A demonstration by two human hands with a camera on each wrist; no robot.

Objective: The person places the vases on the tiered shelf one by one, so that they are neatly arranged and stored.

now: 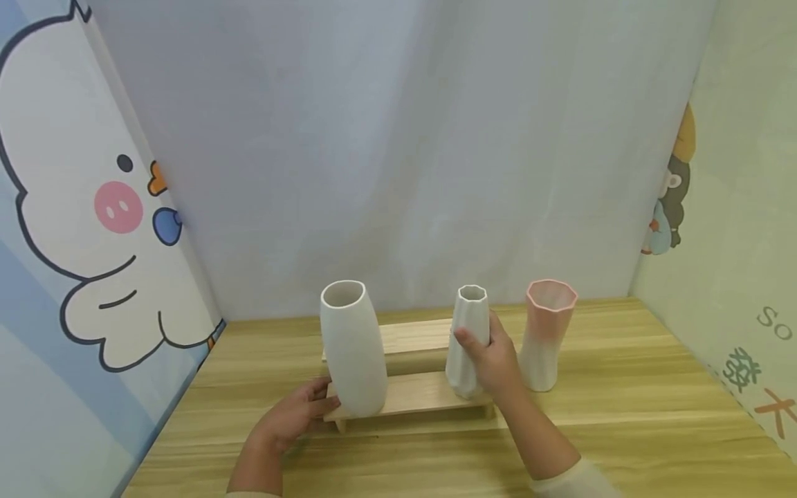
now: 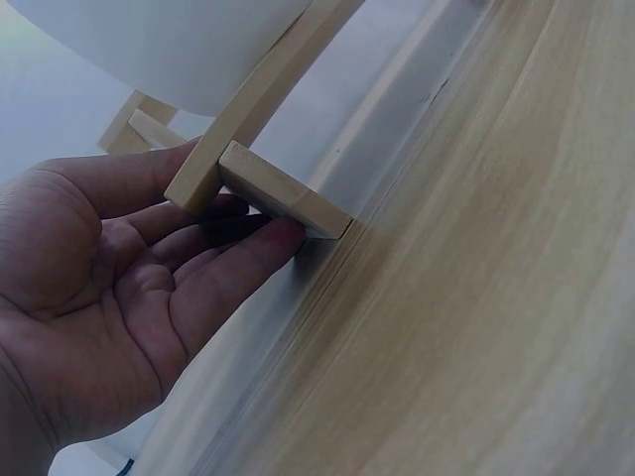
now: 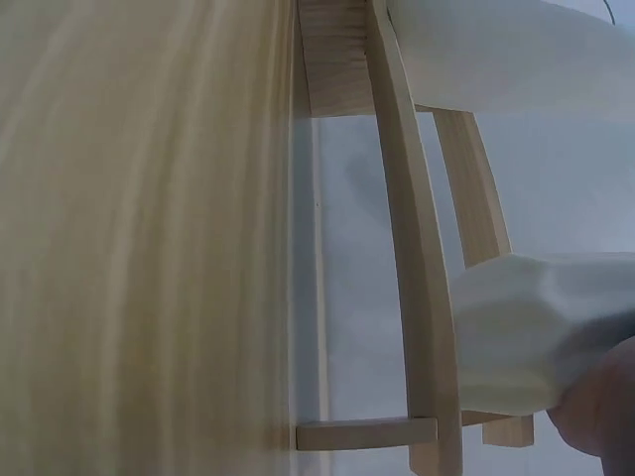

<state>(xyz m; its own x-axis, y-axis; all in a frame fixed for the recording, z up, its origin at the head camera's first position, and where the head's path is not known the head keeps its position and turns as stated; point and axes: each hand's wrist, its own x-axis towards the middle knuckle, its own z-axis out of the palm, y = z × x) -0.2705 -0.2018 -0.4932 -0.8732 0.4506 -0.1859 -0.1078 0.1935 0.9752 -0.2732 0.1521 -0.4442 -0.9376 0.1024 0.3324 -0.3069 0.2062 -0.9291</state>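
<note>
A two-step wooden stand [image 1: 416, 393] carries a tall white vase [image 1: 353, 346] at the left of its lower step. My left hand [image 1: 292, 417] holds the left end of that step beside the vase; in the left wrist view its fingers are around the board's end and the leg [image 2: 283, 193]. Toward the right end of the lower step is a smaller, fluted white vase [image 1: 468, 332], upright. My right hand [image 1: 498, 360] grips this vase from the right, thumb in front, other fingers mostly hidden behind it. Only part of this hand [image 3: 600, 397] shows in the right wrist view.
A pink-and-white vase [image 1: 549, 339] stands on the wooden table [image 1: 623, 387], just right of my right hand. Behind the table hangs a pale curtain [image 1: 398, 152]. Panels with cartoon prints, a white figure [image 1: 75, 180] among them, flank the table.
</note>
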